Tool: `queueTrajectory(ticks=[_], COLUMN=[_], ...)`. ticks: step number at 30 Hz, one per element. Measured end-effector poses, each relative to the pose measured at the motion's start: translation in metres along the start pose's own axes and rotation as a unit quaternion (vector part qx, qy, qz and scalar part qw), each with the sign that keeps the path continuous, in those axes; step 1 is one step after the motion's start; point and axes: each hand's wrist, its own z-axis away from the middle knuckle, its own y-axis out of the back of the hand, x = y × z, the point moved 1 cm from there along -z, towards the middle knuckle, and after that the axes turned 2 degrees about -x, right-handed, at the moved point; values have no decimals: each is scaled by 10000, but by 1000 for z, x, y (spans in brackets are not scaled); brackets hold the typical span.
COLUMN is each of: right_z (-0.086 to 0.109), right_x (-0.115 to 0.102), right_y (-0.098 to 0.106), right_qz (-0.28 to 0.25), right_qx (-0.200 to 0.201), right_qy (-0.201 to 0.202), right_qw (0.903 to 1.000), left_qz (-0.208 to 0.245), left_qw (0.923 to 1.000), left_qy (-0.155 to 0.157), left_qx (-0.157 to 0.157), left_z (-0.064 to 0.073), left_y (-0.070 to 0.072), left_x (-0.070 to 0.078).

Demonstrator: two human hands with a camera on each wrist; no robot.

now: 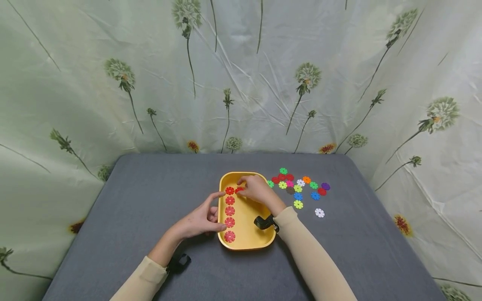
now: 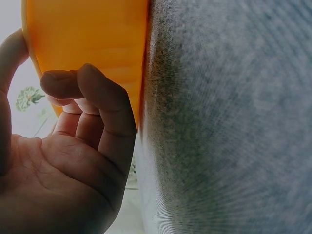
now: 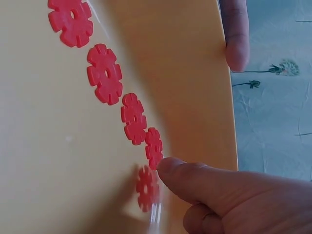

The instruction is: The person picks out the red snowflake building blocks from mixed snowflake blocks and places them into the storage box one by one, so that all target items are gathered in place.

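I grip the yellow tray by its side rim with my left hand. Inside, my right hand is at a red disc; pinch cannot be confirmed. Discs should be light, stiff, slick: grasp notched edges.

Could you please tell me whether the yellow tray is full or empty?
Partly filled: the yellow tray holds red notched discs, leaving much uncovered.

The table is covered in grey fabric and backed by a pale, kinda wrinkly curtain, printed with dandelions plus some orange flowers.
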Motion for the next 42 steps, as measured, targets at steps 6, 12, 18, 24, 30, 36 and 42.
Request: queueTrajectory(ticks=[6,12,18,24,30,36,42], right_z=[0,12,37,59,63,54,44], right_x=[1,8,29,62,94,124,141], right_y=[2,16,46,63,53,37,25], right_qz=[-758,-2692,-3951,-4313,-4363,-4005,-3583], right_qx=[162,528,1113,1904,2021,1437,1071], right_qy=[-30,53,155,-79,-510,-939,-1439], right_qw=[9970,9616,9117,8819,8753,9001,9162], left_qz=[6,47,13,-38,-15,-2,-2], left_qw=[10000,10000,9999,9999,10000,10000,10000], left_qy=[-7,52,-106,-163,-83,-46,-47], left_qx=[7,16,11,6,32,65,50], left_z=[0,0,-1,-1,0,0,0], left_y=[1,0,1,2,1,1,1], left_x=[-1,-3,-4,-3,-4,-3,-3])
